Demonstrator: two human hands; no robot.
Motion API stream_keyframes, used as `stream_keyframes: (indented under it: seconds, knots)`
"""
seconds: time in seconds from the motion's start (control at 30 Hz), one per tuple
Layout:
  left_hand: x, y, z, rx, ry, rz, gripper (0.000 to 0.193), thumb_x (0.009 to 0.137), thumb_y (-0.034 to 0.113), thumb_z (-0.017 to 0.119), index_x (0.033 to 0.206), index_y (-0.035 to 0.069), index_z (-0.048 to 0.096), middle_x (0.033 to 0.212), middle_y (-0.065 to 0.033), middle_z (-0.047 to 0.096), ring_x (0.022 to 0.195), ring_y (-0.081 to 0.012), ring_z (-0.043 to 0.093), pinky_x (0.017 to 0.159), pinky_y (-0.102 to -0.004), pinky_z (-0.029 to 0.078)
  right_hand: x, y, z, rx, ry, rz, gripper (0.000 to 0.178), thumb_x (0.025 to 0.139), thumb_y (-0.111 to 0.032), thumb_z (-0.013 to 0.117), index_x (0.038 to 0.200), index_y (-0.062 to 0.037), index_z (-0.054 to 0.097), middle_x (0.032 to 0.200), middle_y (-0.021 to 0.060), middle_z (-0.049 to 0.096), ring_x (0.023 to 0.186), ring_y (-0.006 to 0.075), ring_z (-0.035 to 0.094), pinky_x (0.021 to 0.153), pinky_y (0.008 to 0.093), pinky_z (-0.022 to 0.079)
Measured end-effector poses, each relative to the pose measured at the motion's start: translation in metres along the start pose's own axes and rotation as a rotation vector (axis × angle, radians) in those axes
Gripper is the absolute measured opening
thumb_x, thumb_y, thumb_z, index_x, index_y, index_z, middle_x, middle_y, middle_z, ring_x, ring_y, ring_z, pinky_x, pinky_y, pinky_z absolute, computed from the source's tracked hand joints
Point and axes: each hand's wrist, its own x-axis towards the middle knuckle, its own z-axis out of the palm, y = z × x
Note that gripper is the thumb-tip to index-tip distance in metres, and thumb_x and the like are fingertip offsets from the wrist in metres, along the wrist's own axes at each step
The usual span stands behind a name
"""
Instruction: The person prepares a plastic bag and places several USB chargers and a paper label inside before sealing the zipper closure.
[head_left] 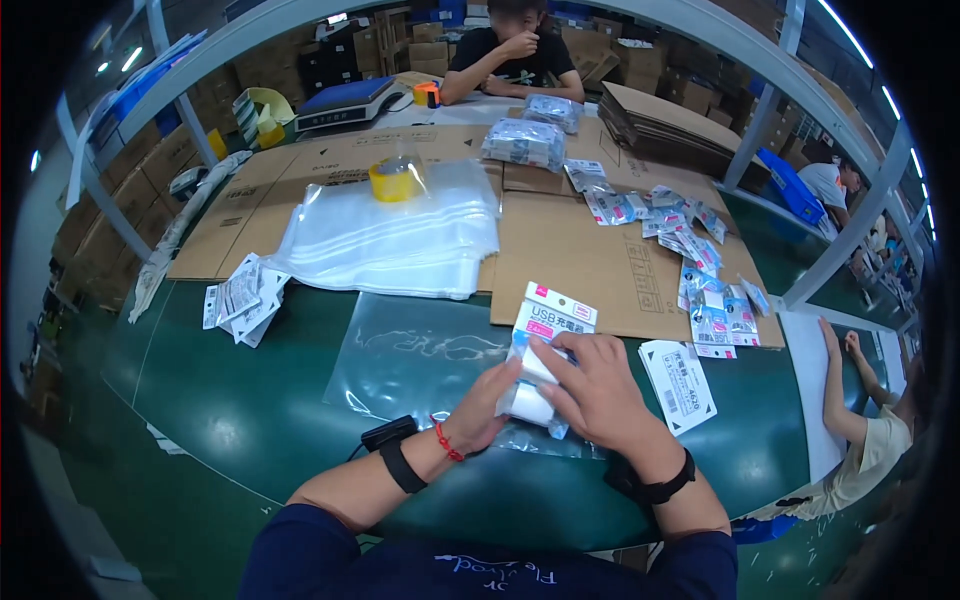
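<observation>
Between my hands is a clear packet holding a white charger, with a white and pink header card at its far end. My left hand grips the packet's left side, its fingers partly hidden behind it. Over the top and right side, my right hand bends its fingers onto the packet. Whether more than one packet is in the grip I cannot tell. Under the hands a clear plastic bag lies flat on the green table. Printed white cards rest beside my right hand.
Loose charger packets lie on flat cardboard at the right. Clear bags are stacked left of centre under a yellow tape roll. Further white cards lie left. Filled bags sit near a person across the table.
</observation>
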Motion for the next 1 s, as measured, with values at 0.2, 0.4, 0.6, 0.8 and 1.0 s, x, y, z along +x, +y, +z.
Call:
stream_keyframes:
  seconds: [0.2, 0.4, 0.6, 0.8, 1.0]
  knots:
    - [0.003, 0.006, 0.001, 0.174, 0.101, -0.079, 0.044, 0.095, 0.03, 0.053, 0.129, 0.004, 0.045, 0.115, -0.0073, 0.057, 0.103, -0.014, 0.058, 0.085, -0.0308, 0.048, 0.003, -0.006, 0.007, -0.045, 0.01, 0.001, 0.051, 0.081, -0.024, 0.066, 0.128, -0.0089, 0.053, 0.115, 0.0132, 0.053, 0.103, 0.0295, 0.05, 0.092, 0.041, 0.035]
    - [0.0, 0.005, 0.012, 0.13, 0.044, 0.032, 0.043, 0.092, 0.026, 0.059, 0.127, 0.003, 0.048, 0.113, -0.0069, 0.059, 0.102, -0.0153, 0.058, 0.087, -0.0317, 0.048, -0.003, 0.016, 0.004, 0.186, 0.265, 0.06, 0.051, 0.082, -0.026, 0.067, 0.128, -0.0068, 0.053, 0.121, 0.0119, 0.053, 0.111, 0.0264, 0.049, 0.094, 0.039, 0.037]
    - [0.0, 0.002, 0.004, 0.319, -0.011, 0.171, 0.042, 0.09, 0.02, 0.061, 0.127, 0.003, 0.049, 0.117, -0.0081, 0.059, 0.108, -0.0163, 0.056, 0.092, -0.0326, 0.046, -0.004, 0.024, 0.01, 1.372, 0.232, 0.66, 0.043, 0.089, -0.017, 0.062, 0.127, -0.0002, 0.052, 0.121, 0.01, 0.058, 0.112, 0.0204, 0.052, 0.097, 0.0358, 0.04]
    - [0.017, -0.02, 0.004, 0.659, 0.288, 0.642, 0.044, 0.092, 0.021, 0.057, 0.13, 0.002, 0.045, 0.123, -0.0108, 0.056, 0.113, -0.0208, 0.055, 0.098, -0.0365, 0.043, -0.009, 0.011, -0.006, 1.154, 0.066, 0.617, 0.039, 0.086, -0.01, 0.063, 0.124, -0.0017, 0.055, 0.112, 0.0097, 0.065, 0.107, 0.0221, 0.059, 0.101, 0.0392, 0.038]
    - [0.005, 0.008, -0.012, -0.082, -0.028, -0.013, 0.049, 0.095, 0.03, 0.048, 0.135, 0.004, 0.039, 0.131, -0.0132, 0.05, 0.116, -0.0245, 0.054, 0.098, -0.0406, 0.044, -0.001, 0.022, 0.001, 0.213, 0.095, -0.19, 0.05, 0.074, -0.003, 0.064, 0.123, -0.0086, 0.058, 0.122, 0.0085, 0.06, 0.117, 0.0258, 0.054, 0.107, 0.0462, 0.032]
